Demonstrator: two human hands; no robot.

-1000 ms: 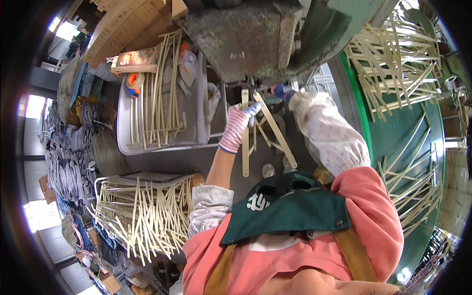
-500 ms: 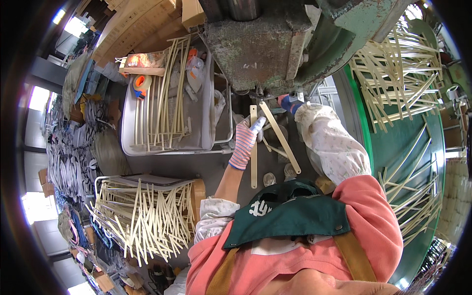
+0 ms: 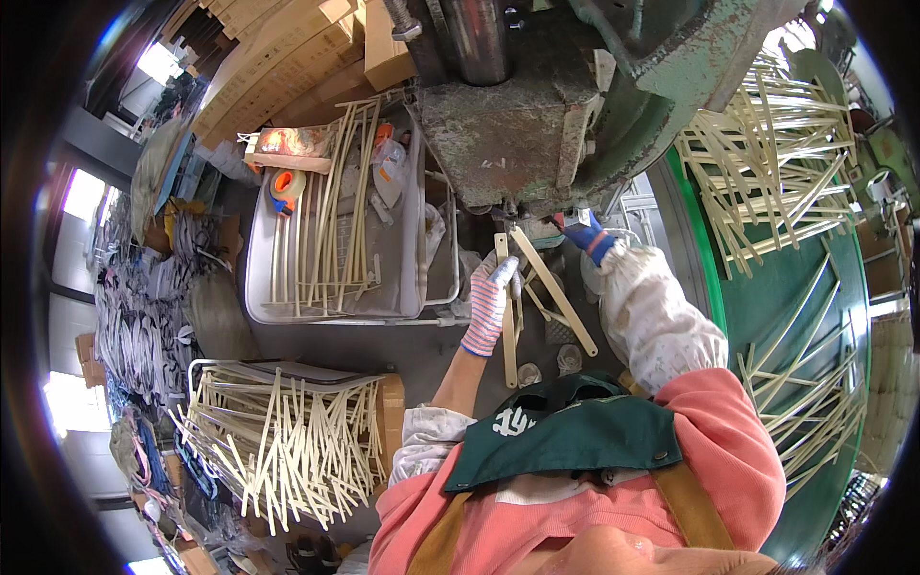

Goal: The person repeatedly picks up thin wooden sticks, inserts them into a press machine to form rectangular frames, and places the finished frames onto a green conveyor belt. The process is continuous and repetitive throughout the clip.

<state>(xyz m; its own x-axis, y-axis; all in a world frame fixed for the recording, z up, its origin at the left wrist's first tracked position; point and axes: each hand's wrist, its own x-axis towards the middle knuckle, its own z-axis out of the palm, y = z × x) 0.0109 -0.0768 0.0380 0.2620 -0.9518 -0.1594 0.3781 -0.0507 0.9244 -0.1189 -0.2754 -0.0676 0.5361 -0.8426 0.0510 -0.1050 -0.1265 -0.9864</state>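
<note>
My left hand, in a striped glove, is closed on a flat cream strip with holes at its ends. The strip points up toward the underside of a worn green-grey press. A second cream strip slants just right of it, its upper end close under the press; what supports that end is unclear. My right hand, in a blue glove, is at the lower right of the press, beside a small pale metal block. Its fingers look curled in, but what they hold is hidden.
A grey tray cart at the left carries long strips, a tape dispenser and plastic bags. Below it, a rack holds a heap of strips. More strips lie on a green table at the right. Cardboard boxes stand behind.
The whole view has shifted, so the press and both strips sit lower in the picture. My right hand shows more fully beside the press. My left hand keeps its hold on the strip.
</note>
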